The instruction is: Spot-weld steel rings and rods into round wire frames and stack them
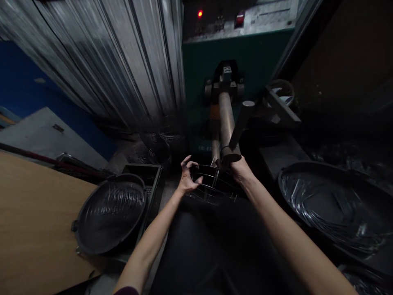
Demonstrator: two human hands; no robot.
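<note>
Below the machine's round metal arm (227,119) hangs a wire frame (211,187) of thin curved rings joined by short cross wires. My left hand (189,177) is at the left side of this frame, its fingers curved and apart, with the thumb near a ring. My right hand (241,169) reaches behind the lower end of the metal arm; its fingers are hidden there. A dark rod (242,123) slants up beside the arm's end.
A round black tray (107,241) with wire pieces stands at the left, beside a wooden board (37,221). A larger black tray (325,205) with wire rings lies at the right. The green machine body (199,61) has a lit red lamp (200,14).
</note>
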